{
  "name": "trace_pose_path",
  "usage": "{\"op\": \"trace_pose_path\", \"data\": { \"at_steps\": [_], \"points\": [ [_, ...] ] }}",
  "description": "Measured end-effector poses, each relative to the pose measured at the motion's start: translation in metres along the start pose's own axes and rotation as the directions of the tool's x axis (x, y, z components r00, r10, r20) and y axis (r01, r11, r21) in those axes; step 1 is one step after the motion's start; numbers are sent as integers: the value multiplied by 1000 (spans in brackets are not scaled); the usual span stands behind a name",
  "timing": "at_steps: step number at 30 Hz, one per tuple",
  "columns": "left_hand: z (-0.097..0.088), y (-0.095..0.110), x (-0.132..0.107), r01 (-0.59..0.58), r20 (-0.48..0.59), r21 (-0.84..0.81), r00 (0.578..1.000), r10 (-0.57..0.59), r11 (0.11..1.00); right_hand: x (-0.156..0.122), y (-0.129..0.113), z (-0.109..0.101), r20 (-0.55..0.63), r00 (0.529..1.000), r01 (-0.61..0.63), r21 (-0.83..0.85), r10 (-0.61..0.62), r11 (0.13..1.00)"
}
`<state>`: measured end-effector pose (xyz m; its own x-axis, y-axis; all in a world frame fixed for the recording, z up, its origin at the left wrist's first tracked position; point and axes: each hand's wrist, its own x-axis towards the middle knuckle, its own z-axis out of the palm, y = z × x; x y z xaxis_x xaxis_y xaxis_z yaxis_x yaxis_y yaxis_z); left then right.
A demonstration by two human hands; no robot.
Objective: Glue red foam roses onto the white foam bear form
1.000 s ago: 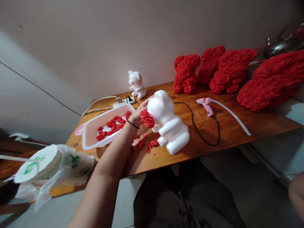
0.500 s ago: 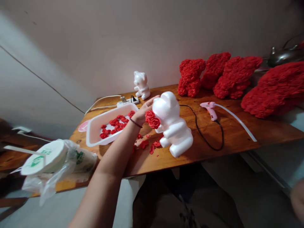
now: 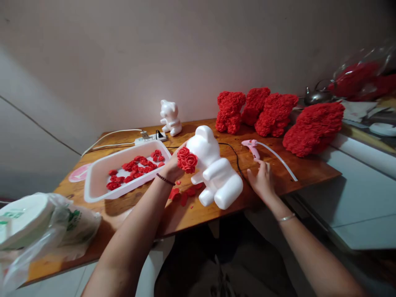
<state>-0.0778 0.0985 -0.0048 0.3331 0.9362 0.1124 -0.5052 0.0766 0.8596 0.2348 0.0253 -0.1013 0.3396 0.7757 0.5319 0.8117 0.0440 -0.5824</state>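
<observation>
My left hand (image 3: 173, 165) is shut around a white foam bear (image 3: 215, 169), holding it up just above the wooden table (image 3: 198, 218). A cluster of red foam roses (image 3: 187, 160) sits on the bear's side beside my thumb. My right hand (image 3: 261, 181) rests by the table's front edge, its fingers apart and holding nothing. Its fingertips are close below a pink hot glue gun (image 3: 253, 148), and I cannot tell whether they touch it. A long white glue stick (image 3: 276, 159) runs from the gun.
A white plastic tray (image 3: 93, 181) of loose red roses stands left, with a power strip (image 3: 150, 140) behind it. Another foam bear (image 3: 170, 118) and red rose bears (image 3: 230, 112) line the back. A plastic bag (image 3: 74, 227) lies front left.
My right hand has come in from the lower right edge to near the glue gun. The view has shifted, and the bear's rose cluster now faces me more.
</observation>
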Motion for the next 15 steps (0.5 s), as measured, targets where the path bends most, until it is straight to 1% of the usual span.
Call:
{"op": "trace_pose_path", "data": {
  "at_steps": [1,3,4,5,6,7,9,10,11,12,15],
  "points": [
    [0,-3,-3,0,1,19,1000,0,1000,11,6,6,2,998,-58,-82,58,995],
    [-2,-5,-7,-12,-1,68,1000,12,998,38,15,18,2,984,-173,-227,178,958],
    [-2,-6,-8,-18,-3,90,1000,19,996,53,18,22,13,974,-215,-273,227,938],
    [-3,-6,-9,-24,-3,105,1000,25,994,67,19,24,30,968,-228,-296,248,927],
    [-3,-6,-9,-26,-1,112,1000,26,993,80,20,25,67,966,-219,-292,249,931],
    [-3,-5,-9,-23,1,115,1000,23,993,91,20,25,136,958,-212,-263,254,941],
    [-3,-5,-10,-8,2,118,1000,8,993,106,20,22,286,924,-217,-155,254,964],
    [-3,-5,-11,1,1,119,1000,-1,993,110,21,21,331,911,-228,-96,247,969],
    [-3,-5,-11,9,-2,120,1000,-8,993,112,21,20,347,907,-239,-48,240,970],
    [-3,-5,-12,15,-4,120,1000,-15,993,114,22,19,337,912,-242,-14,233,970],
    [-5,-7,-12,30,-5,125,1000,-29,992,117,23,16,288,935,-221,18,207,975]
  ]
}}
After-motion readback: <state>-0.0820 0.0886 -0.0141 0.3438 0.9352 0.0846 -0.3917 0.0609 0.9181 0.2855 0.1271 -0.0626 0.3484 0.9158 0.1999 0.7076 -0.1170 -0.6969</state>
